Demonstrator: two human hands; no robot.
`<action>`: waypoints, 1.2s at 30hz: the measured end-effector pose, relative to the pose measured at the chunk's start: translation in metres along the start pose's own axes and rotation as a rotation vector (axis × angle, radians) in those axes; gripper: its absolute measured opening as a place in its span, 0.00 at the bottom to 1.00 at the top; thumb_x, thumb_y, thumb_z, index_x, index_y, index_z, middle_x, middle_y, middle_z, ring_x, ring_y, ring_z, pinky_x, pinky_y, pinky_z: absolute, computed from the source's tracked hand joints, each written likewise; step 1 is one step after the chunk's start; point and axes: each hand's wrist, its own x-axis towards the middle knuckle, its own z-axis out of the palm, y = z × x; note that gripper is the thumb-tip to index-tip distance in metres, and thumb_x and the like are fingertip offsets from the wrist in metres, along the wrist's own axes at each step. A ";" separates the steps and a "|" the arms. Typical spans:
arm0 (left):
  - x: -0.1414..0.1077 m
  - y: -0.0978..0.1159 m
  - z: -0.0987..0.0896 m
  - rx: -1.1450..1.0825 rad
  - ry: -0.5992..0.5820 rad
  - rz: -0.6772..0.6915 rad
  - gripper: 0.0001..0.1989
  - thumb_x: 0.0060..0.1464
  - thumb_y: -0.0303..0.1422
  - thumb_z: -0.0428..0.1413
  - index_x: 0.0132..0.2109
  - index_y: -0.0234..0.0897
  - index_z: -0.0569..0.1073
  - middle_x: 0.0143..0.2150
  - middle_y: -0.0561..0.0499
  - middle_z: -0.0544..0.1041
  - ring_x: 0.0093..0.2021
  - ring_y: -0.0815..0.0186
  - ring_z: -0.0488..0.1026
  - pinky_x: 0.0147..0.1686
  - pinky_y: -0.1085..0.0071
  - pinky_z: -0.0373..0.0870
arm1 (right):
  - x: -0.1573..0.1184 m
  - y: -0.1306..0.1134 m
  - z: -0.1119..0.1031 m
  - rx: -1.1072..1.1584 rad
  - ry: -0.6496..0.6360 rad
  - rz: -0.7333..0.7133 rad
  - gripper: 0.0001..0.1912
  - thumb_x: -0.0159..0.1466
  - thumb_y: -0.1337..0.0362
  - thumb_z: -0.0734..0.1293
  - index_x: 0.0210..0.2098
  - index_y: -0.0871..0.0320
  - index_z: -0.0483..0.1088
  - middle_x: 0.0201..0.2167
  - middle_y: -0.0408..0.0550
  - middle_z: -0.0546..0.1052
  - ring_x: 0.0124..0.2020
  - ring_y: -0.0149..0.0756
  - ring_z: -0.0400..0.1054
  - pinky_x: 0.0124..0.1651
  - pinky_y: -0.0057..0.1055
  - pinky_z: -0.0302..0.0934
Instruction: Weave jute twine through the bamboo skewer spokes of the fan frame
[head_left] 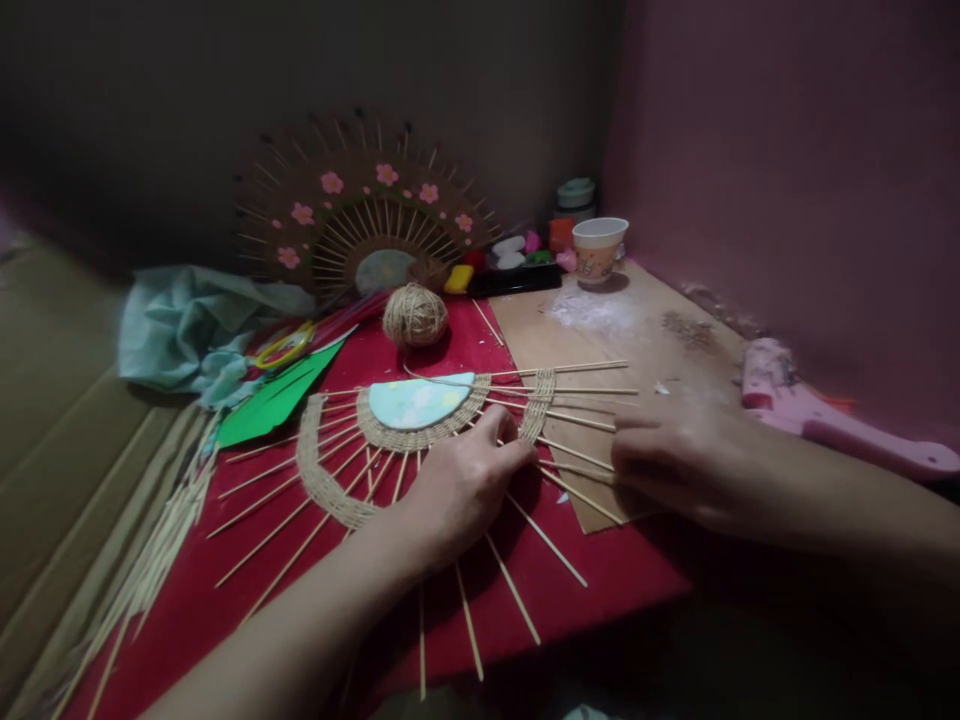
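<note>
Your left forearm (300, 620) crossed the red surface (615, 585), the left hand (472, 485) pinching the stick fan (409, 438) beside its outer woven band (538, 405). Your right hand (679, 462) curled by the stick tips (619, 522); what it gripped, I could not tell. Even tension and spacing seemed wise, with slack from the twine ball (415, 315) behind.

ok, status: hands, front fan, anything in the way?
Left hand on woven fan. Right hand curled by stick ends, grip unclear. Outer band partly hidden by left arm. Twine ball behind, apart from hands.
</note>
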 end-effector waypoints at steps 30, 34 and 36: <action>0.006 0.003 -0.005 -0.034 0.007 0.015 0.10 0.60 0.26 0.46 0.38 0.36 0.73 0.45 0.47 0.70 0.37 0.68 0.69 0.34 0.70 0.67 | -0.007 0.007 0.003 -0.041 0.056 0.146 0.11 0.61 0.72 0.59 0.26 0.57 0.71 0.27 0.45 0.69 0.27 0.30 0.59 0.29 0.28 0.49; 0.006 0.002 -0.005 -0.045 0.008 0.023 0.11 0.61 0.26 0.46 0.38 0.36 0.73 0.43 0.47 0.70 0.37 0.68 0.69 0.35 0.71 0.66 | -0.007 0.007 0.002 0.025 0.033 0.161 0.13 0.60 0.71 0.60 0.28 0.54 0.75 0.27 0.45 0.70 0.27 0.30 0.60 0.28 0.27 0.50; 0.005 0.002 -0.005 -0.039 0.006 0.024 0.10 0.61 0.27 0.46 0.38 0.37 0.73 0.44 0.47 0.70 0.36 0.69 0.68 0.33 0.71 0.65 | -0.008 0.009 0.003 0.024 0.044 0.178 0.14 0.60 0.72 0.61 0.30 0.52 0.77 0.28 0.46 0.70 0.27 0.31 0.61 0.29 0.28 0.51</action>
